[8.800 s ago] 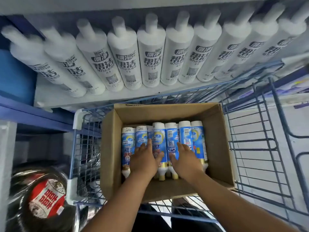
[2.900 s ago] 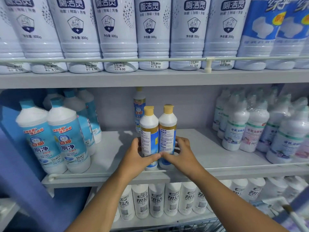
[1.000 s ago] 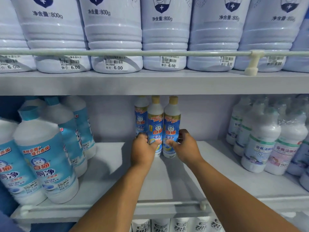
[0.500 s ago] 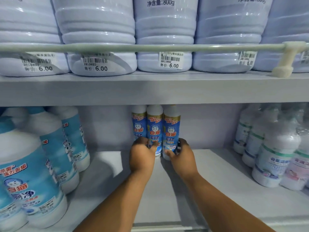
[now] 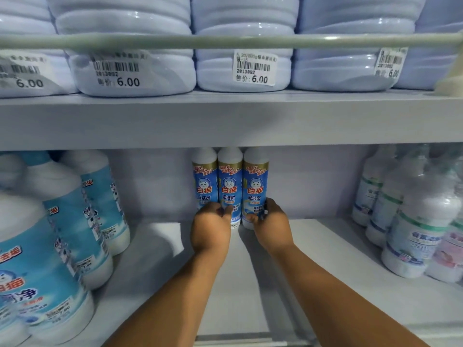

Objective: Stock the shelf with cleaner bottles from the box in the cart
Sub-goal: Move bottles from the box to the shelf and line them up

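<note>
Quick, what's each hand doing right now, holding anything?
Left hand: gripping the middle bottle at its base.
Right hand: gripping the right bottle at its base.

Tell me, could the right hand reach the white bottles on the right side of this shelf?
Probably yes. The right hand grips a blue bottle, and bare shelf lies between it and the white bottles.
</note>
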The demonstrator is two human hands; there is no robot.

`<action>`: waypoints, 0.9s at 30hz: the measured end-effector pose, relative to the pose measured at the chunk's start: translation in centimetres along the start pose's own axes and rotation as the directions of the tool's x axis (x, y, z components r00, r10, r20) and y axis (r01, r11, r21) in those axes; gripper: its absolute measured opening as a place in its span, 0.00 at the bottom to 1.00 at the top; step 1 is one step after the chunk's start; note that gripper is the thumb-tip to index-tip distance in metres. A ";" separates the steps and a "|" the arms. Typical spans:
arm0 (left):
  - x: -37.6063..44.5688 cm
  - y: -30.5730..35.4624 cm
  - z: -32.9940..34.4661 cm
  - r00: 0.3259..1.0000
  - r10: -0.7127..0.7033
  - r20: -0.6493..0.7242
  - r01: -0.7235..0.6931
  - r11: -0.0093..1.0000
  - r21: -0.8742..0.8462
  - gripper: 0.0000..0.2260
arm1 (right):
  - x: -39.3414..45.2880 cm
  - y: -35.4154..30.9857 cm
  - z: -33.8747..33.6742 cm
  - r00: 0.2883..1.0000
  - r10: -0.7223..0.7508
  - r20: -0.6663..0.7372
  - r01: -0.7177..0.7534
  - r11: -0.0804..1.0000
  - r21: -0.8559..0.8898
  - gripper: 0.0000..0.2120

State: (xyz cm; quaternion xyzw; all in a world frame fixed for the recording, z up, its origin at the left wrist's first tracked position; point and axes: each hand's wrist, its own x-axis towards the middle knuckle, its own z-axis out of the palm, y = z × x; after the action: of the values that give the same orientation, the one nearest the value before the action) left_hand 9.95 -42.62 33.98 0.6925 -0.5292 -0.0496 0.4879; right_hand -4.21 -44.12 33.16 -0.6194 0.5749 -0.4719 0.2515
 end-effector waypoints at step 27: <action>1.7 -3.7 -2.2 0.998 -0.011 0.066 0.019 0.993 -0.114 0.24 | 0.8 0.2 0.0 0.996 -0.040 0.074 0.051 0.987 -0.153 0.19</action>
State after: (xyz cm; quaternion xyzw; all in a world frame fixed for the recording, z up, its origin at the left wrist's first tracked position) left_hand 14.48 -42.70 33.18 0.6655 -0.5359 -0.1061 0.5086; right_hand -4.34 -44.90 33.23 -0.6663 0.5864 -0.4091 0.2119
